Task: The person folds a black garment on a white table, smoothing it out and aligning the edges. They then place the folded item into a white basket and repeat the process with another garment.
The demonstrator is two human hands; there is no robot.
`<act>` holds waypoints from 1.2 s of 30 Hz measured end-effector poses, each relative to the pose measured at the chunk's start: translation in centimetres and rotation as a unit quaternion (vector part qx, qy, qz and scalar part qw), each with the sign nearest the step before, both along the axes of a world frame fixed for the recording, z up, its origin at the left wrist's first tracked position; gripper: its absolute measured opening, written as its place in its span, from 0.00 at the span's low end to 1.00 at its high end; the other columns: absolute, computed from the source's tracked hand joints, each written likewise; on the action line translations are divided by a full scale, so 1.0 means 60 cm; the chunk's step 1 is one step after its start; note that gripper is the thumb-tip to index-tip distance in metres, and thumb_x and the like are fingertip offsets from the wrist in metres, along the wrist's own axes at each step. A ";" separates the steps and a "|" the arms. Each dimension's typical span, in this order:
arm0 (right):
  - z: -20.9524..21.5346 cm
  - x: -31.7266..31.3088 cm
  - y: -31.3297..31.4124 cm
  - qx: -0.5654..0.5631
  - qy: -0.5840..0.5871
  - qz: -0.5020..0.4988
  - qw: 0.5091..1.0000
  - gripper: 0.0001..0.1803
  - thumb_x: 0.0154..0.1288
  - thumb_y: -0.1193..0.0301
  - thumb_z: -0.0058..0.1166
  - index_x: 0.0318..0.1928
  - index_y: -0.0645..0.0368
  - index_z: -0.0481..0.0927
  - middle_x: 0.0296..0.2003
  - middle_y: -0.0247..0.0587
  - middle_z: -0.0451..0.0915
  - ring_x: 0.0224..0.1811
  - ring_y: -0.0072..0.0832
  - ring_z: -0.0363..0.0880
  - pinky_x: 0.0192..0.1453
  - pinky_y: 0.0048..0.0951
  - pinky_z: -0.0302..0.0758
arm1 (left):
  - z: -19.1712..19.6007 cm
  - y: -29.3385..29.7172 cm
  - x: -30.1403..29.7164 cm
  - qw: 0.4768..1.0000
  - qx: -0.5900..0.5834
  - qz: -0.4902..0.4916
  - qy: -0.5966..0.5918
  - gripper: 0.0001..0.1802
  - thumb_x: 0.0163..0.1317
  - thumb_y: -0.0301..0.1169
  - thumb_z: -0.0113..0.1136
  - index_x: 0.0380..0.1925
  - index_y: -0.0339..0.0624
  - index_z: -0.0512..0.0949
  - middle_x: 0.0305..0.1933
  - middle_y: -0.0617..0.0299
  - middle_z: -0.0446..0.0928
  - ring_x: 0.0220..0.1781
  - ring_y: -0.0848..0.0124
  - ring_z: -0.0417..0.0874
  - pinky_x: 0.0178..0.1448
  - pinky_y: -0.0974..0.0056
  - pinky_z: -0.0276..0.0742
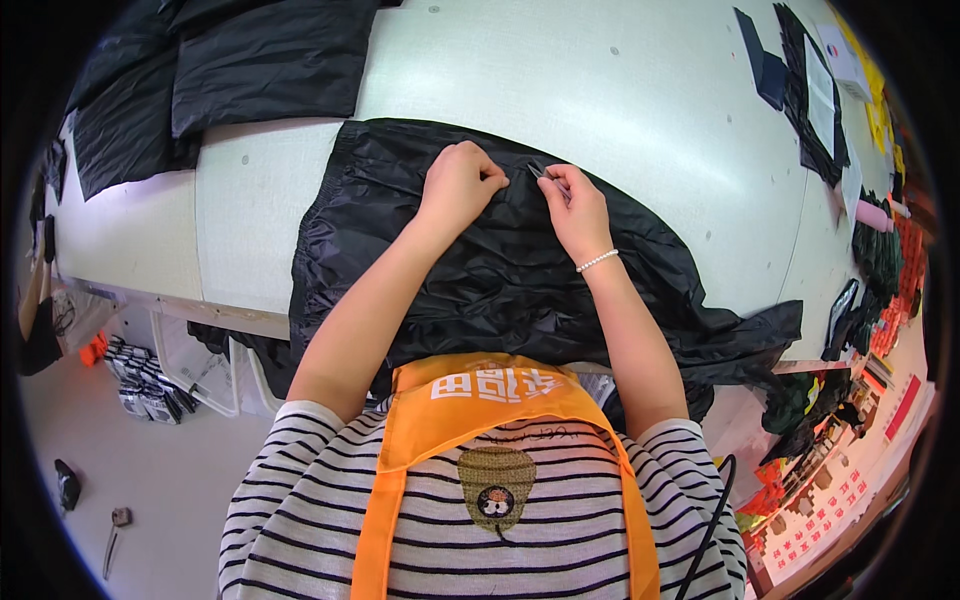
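tool partly inside right hand, kind unclear

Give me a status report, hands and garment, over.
Left hand pinched closed over black garment; right hand holding small dark tool. Garment rumpled on white table. Black fabric pile beyond, left.

A broad white table is brightly lit, a pale grey floor is seen at lower left, and a pale wall-like surface at lower right is marked with red lettering.
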State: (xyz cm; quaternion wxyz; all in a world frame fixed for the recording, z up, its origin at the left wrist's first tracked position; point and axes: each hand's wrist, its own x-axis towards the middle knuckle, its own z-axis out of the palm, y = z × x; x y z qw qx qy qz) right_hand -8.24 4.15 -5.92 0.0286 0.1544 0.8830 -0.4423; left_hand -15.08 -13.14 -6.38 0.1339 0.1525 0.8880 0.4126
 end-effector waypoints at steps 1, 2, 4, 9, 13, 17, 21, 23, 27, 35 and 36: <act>-0.001 0.004 0.000 -0.003 -0.009 -0.003 1.000 0.12 0.60 0.65 0.57 0.40 0.59 0.76 0.34 0.45 0.80 0.36 0.38 0.81 0.39 0.31 0.75 | -0.001 0.005 0.012 0.999 -0.021 0.000 0.039 0.07 0.44 0.31 0.68 0.23 0.41 0.82 0.29 0.59 0.76 0.36 0.61 0.77 0.41 0.61 0.74; -0.003 0.008 0.000 0.000 -0.007 -0.002 1.000 0.12 0.60 0.65 0.57 0.40 0.59 0.76 0.34 0.45 0.80 0.36 0.38 0.81 0.39 0.31 0.75 | -0.003 0.010 0.022 0.996 -0.041 -0.001 0.079 0.07 0.43 0.31 0.68 0.22 0.41 0.82 0.30 0.59 0.75 0.38 0.60 0.76 0.42 0.61 0.74; -0.006 0.011 -0.003 0.006 0.002 0.001 1.000 0.11 0.61 0.66 0.57 0.40 0.59 0.76 0.34 0.44 0.80 0.36 0.38 0.81 0.39 0.31 0.75 | -0.008 0.019 0.031 0.992 -0.039 -0.014 0.120 0.05 0.45 0.28 0.65 0.21 0.40 0.79 0.31 0.60 0.73 0.39 0.61 0.74 0.42 0.60 0.73; -0.006 0.013 0.002 0.007 0.027 0.006 1.000 0.11 0.61 0.66 0.57 0.40 0.58 0.76 0.35 0.43 0.80 0.35 0.38 0.80 0.38 0.32 0.75 | -0.021 0.033 0.040 0.971 -0.118 -0.069 0.198 0.04 0.49 0.20 0.56 0.27 0.38 0.73 0.33 0.54 0.70 0.39 0.56 0.73 0.42 0.58 0.70; 0.007 0.020 0.002 0.063 0.059 0.053 0.995 0.11 0.61 0.66 0.57 0.41 0.57 0.75 0.34 0.41 0.78 0.32 0.38 0.79 0.35 0.33 0.75 | -0.023 0.023 0.016 0.994 0.006 -0.013 0.113 0.02 0.55 0.21 0.52 0.30 0.35 0.72 0.34 0.48 0.71 0.40 0.50 0.72 0.45 0.54 0.69; 0.013 0.017 -0.006 0.174 0.097 0.125 0.972 0.11 0.60 0.65 0.56 0.40 0.55 0.75 0.31 0.39 0.75 0.29 0.38 0.77 0.30 0.33 0.74 | -0.033 0.018 0.007 0.997 0.031 -0.007 0.076 0.03 0.57 0.24 0.53 0.31 0.34 0.72 0.35 0.48 0.72 0.41 0.50 0.74 0.46 0.55 0.70; 0.006 -0.001 -0.015 0.230 0.118 0.149 0.954 0.10 0.60 0.64 0.56 0.38 0.55 0.74 0.28 0.39 0.73 0.27 0.37 0.77 0.28 0.34 0.73 | -0.029 0.021 0.009 0.997 0.048 0.005 0.067 0.03 0.57 0.24 0.54 0.31 0.35 0.72 0.35 0.49 0.72 0.41 0.51 0.74 0.46 0.54 0.70; 0.003 -0.005 -0.016 0.245 0.125 0.156 0.949 0.10 0.60 0.64 0.56 0.37 0.55 0.73 0.28 0.39 0.73 0.27 0.37 0.76 0.28 0.34 0.73 | -0.028 0.024 0.009 0.996 0.052 0.009 0.071 0.04 0.58 0.24 0.54 0.31 0.34 0.72 0.34 0.49 0.73 0.40 0.51 0.74 0.46 0.56 0.70; -0.001 -0.010 -0.018 0.263 0.109 0.170 0.943 0.10 0.60 0.64 0.56 0.37 0.54 0.74 0.29 0.40 0.74 0.28 0.38 0.77 0.28 0.35 0.73 | -0.026 0.022 0.010 0.995 0.067 0.019 0.074 0.04 0.58 0.24 0.53 0.31 0.33 0.72 0.34 0.48 0.73 0.39 0.51 0.74 0.45 0.57 0.70; 0.037 0.030 -0.038 0.019 0.129 0.067 0.989 0.20 0.55 0.63 0.63 0.44 0.60 0.74 0.32 0.43 0.80 0.29 0.34 0.79 0.36 0.31 0.75 | 0.166 -0.151 0.204 0.984 0.145 -0.021 -0.104 0.05 0.57 0.18 0.51 0.28 0.36 0.67 0.31 0.58 0.67 0.33 0.66 0.70 0.39 0.68 0.68; 0.050 0.044 -0.048 -0.026 0.115 0.065 0.991 0.18 0.54 0.65 0.65 0.40 0.61 0.76 0.26 0.39 0.79 0.23 0.25 0.75 0.31 0.25 0.73 | 0.163 -0.192 0.260 0.978 0.126 -0.047 -0.160 0.03 0.56 0.19 0.52 0.28 0.36 0.68 0.30 0.59 0.67 0.33 0.67 0.70 0.38 0.67 0.67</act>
